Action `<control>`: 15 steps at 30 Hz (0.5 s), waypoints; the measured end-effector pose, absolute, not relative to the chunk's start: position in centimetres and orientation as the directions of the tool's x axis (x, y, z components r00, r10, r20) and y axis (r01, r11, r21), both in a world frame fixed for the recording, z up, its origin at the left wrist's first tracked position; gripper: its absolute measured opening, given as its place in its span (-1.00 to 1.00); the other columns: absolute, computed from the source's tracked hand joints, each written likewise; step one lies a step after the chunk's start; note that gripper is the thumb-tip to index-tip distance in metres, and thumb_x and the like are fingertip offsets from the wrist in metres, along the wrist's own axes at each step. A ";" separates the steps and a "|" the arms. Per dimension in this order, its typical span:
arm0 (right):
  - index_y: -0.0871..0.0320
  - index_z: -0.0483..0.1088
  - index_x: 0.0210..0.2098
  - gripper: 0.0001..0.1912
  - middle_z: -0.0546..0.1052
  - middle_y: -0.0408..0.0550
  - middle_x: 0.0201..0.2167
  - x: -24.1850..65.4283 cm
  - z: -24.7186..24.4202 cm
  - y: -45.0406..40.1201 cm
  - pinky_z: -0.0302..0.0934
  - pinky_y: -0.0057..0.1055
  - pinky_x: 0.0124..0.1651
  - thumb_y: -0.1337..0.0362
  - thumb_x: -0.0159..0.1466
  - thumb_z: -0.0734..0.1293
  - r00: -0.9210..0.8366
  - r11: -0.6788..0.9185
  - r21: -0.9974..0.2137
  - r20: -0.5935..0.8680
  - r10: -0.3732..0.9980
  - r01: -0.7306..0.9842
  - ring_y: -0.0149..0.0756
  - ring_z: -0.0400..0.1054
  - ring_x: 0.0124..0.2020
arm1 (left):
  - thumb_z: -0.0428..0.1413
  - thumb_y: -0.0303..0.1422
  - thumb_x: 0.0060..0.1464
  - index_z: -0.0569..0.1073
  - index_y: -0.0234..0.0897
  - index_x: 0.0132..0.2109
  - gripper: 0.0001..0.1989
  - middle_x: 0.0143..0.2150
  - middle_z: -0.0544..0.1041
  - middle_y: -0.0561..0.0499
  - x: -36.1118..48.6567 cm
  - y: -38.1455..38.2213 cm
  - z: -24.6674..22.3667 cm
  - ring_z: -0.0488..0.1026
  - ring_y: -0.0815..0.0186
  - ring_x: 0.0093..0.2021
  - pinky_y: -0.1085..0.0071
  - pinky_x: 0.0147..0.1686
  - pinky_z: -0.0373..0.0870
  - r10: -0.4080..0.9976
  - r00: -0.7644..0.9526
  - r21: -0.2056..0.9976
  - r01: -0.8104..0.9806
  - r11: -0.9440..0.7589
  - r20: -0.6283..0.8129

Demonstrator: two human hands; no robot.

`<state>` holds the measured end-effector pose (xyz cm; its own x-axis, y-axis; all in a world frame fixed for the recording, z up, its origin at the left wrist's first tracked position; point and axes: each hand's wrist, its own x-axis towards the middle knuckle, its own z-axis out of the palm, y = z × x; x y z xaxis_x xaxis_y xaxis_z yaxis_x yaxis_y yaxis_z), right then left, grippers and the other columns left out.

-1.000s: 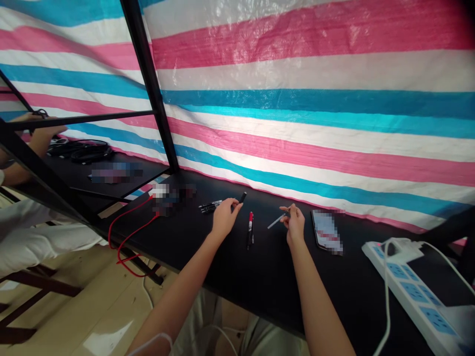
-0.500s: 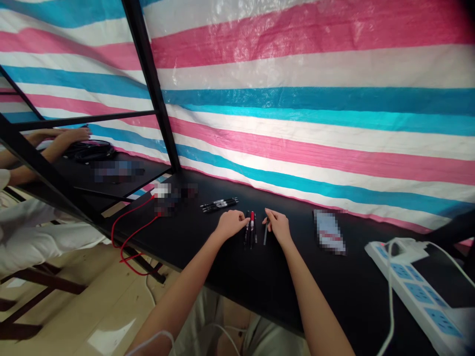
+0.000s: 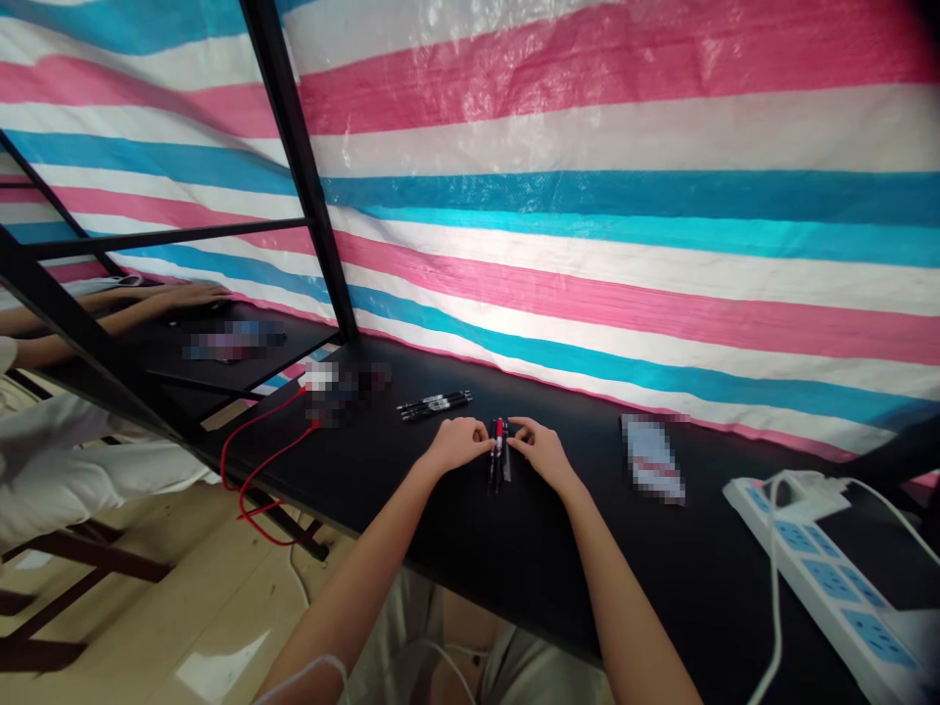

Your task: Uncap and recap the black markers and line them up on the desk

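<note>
A small bundle of pens (image 3: 497,462) lies on the black tabletop, lined up roughly lengthwise toward me; one has a red top. My left hand (image 3: 456,445) has its fingers curled and closed against the bundle's left side. From the other side, my right hand (image 3: 543,454) pinches at the pens, pressing a thin grey strip-like piece (image 3: 507,466) against them. How far each fingertip wraps round is hard to make out. Several black pens (image 3: 435,405) lie side by side farther back to the left, apart from both hands.
Right of my hands lies a blurred pale packet (image 3: 652,458), then a white power strip (image 3: 829,578) with cables. Red cables (image 3: 254,431) hang over the table's left edge. Beyond a black metal frame (image 3: 301,176), another person's hands (image 3: 187,297) rest on a neighbouring table. A striped sheet (image 3: 587,225) hangs behind.
My right hand has moved left, bringing the thin grey piece up against the pens. My left hand stays nearly in place. The other person's hands have moved right and lower.
</note>
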<state>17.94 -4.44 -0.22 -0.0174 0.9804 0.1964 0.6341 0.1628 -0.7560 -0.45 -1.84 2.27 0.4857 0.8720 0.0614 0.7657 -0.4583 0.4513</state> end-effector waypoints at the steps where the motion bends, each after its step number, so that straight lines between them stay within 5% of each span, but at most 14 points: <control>1: 0.11 0.38 -0.13 -0.64 0.45 -0.19 -0.50 17.9 -0.2 -4.5 0.12 -0.45 -0.39 0.24 0.06 0.28 -0.025 0.166 -0.740 0.198 0.980 0.652 -0.42 0.24 -0.55 | -0.03 -0.10 0.01 0.45 -0.22 -0.40 -0.68 -0.37 0.49 0.08 -0.5 -1.8 2.2 0.38 0.34 -0.35 0.44 -0.32 0.15 0.871 0.488 0.453 0.763 -0.461 0.063; 15: 0.04 0.37 -0.16 -0.69 0.46 -0.21 -0.47 17.7 -0.1 -4.6 0.06 -0.47 -0.39 0.25 0.07 0.26 -0.017 0.144 -0.696 0.187 0.982 0.704 -0.37 0.27 -0.46 | -0.04 -0.07 0.01 0.43 -0.24 -0.41 -0.66 -0.39 0.47 0.05 -0.5 -1.7 1.8 0.35 0.36 -0.38 0.48 -0.41 0.13 0.866 0.491 0.455 0.753 -0.476 0.096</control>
